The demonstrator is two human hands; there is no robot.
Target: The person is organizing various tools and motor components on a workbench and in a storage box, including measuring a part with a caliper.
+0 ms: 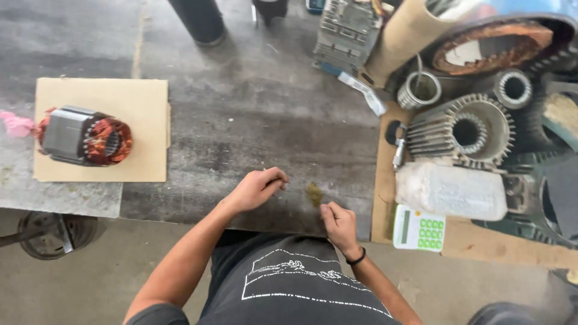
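Now I am resting both hands near the bench's near edge, left hand (256, 188) and right hand (338, 224) curled, pinching nothing visible; yellowish debris (314, 194) lying between them could scatter if brushed.

The left hand (256, 189) and the right hand (338, 224) are resting on the tabletop (253, 120) at its near edge, slightly apart. A small patch of debris (314, 194) is lying between them, just beside the right hand. Well to the left of the left hand, a wound stator (84, 136) is lying on its side on a cardboard sheet (144, 108). To the right of the right hand, a calculator (419, 229) is sitting near the tabletop edge, with a plastic-wrapped block (451, 191) just behind it. Behind that block a finned motor housing (460, 129) is lying, and farther back a cardboard tube (403, 36) is leaning.
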